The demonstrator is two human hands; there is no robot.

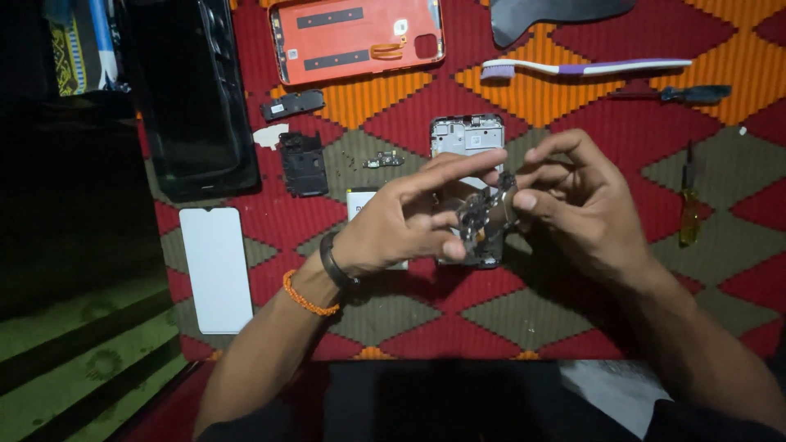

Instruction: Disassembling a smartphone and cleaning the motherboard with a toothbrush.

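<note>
Taking stock of the phone repair, the strip-down looks far along: the orange back cover [358, 38] lies well beyond the hands, the black screen panel [195, 94] rests far off past the left hand, and a white sheet [216, 268] sits just outside the left wrist. Small black covers [304, 162] and a tiny connector board [384, 159] lie loose between that screen and the hands. The phone frame [467, 135] stays on the patterned cloth [573, 303] directly under and beyond the fingers, looking largely emptied at its top. By my judgement, the main parts are out, and refitting has not begun.

Both hands meet above the frame. The left hand [393, 229] pinches one edge of a dark circuit board [483, 214] between thumb and curled fingers, its index finger stretched out straight over the top. The right hand [585, 205] grips the opposite edge with thumb and fingertips, the other fingers fanned loosely. So the board hangs clamped between the two hands, lifted off the cloth.

Beyond the right hand lie a toothbrush [585, 67] and a dark screwdriver [684, 94]; another screwdriver [689, 209] with a yellow handle rests just outside it.
</note>
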